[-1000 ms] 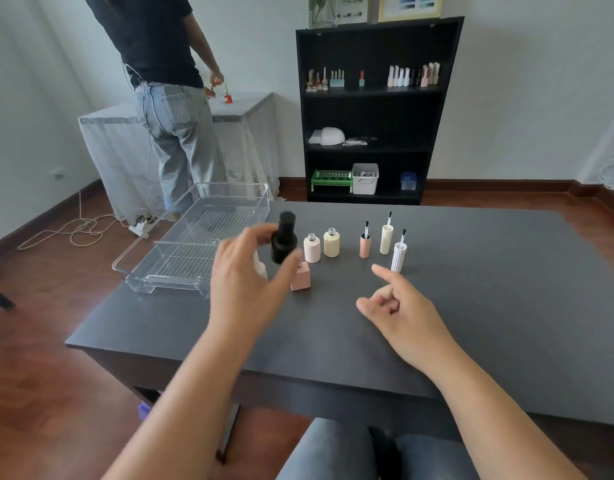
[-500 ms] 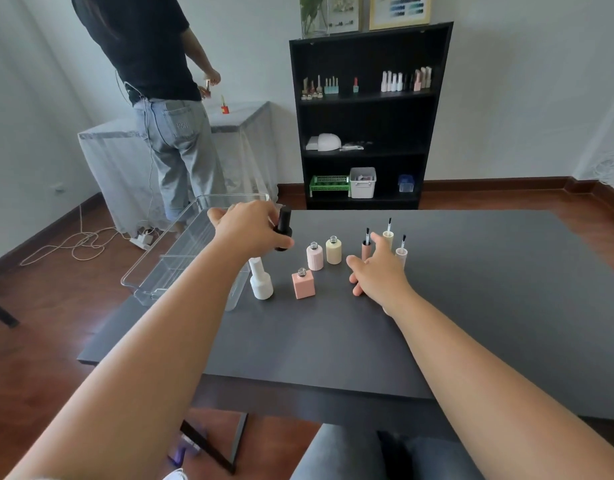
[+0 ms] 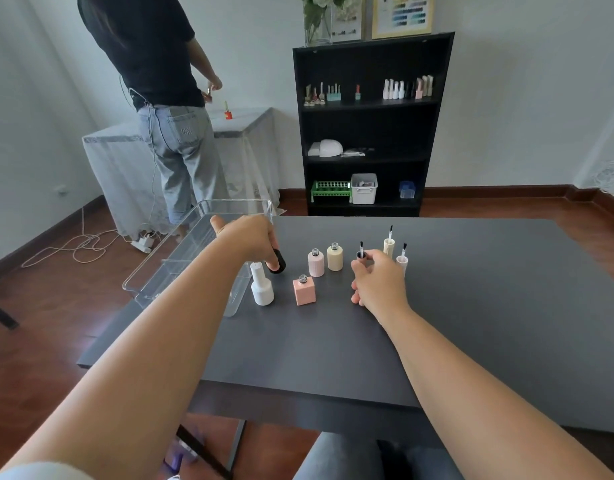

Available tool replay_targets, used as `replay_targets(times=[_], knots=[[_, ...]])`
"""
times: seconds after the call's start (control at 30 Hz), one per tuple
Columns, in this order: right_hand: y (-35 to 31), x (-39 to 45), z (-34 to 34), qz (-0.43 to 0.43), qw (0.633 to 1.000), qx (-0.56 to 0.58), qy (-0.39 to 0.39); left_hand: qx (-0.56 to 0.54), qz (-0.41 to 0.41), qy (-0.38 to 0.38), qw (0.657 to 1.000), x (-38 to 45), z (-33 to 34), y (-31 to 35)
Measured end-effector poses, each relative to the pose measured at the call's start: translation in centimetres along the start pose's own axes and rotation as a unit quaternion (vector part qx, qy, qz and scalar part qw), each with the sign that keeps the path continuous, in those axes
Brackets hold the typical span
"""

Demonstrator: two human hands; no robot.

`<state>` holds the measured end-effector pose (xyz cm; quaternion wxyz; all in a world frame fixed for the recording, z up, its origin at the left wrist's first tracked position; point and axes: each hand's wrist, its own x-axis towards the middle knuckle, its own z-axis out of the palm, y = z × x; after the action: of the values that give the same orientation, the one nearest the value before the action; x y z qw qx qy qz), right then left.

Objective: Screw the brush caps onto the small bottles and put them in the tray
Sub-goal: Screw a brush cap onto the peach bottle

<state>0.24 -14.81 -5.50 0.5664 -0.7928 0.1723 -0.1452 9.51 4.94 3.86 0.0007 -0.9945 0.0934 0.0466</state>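
Observation:
My left hand grips a capped black bottle, low by the clear tray's right wall. A capped white bottle stands next to the tray. Three open bottles stand on the dark table: a square pink bottle, a pale pink bottle and a cream bottle. My right hand pinches an upturned brush cap; its body is hidden by my fingers. Two more brush caps stand bristle up, a cream cap and a white cap.
The dark table stretches right and toward me. A person in jeans stands at a cloth-covered table behind the tray. A black shelf with bottles and bins stands against the far wall. Cables lie on the floor at left.
My left hand has carried the black bottle from mid-air forward and down to the tray's right wall. My right hand has reached forward and closed on the leftmost brush cap.

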Motion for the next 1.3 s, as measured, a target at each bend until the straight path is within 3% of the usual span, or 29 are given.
replay_targets(times=[0.27,0.37,0.43,0.5,0.6,0.77,0.87,0.97,1.13,1.3], knots=[[0.6,-1.2,-0.1,-0.078,0.996,-0.030,-0.006,0.021,0.005,0.019,1.000,-0.7,-0.6,0.3],[0.6,-1.5,-0.2,-0.093,0.995,-0.026,-0.014,-0.052,0.045,0.141,0.988,-2.9,-1.0,0.5],[0.5,-1.8,-0.4,-0.104,0.994,-0.012,-0.026,-0.077,0.106,0.249,0.960,-5.4,-0.1,1.2],[0.2,-2.3,-0.6,-0.112,0.993,0.021,-0.038,-0.071,0.174,0.308,0.933,-8.0,1.9,2.3],[0.1,-3.4,-1.3,-0.117,0.988,0.092,-0.040,-0.110,0.203,0.280,0.932,-10.4,5.4,3.6],[0.5,-6.1,-2.5,-0.164,0.982,0.092,0.000,-0.178,0.154,0.207,0.950,-10.3,8.8,4.3],[0.9,-7.7,-3.3,-0.218,0.972,0.085,0.032,-0.199,0.126,0.208,0.949,-10.3,9.5,4.6],[1.5,-8.6,-4.0,-0.212,0.974,0.076,0.025,-0.267,0.132,0.207,0.932,-10.8,10.1,5.1],[1.9,-8.7,-4.2,-0.115,0.982,0.107,-0.105,-0.373,0.164,0.226,0.885,-11.8,10.9,5.5],[2.0,-8.4,-4.5,-0.122,0.980,0.134,-0.088,-0.388,0.170,0.263,0.867,-12.2,10.9,5.5]])
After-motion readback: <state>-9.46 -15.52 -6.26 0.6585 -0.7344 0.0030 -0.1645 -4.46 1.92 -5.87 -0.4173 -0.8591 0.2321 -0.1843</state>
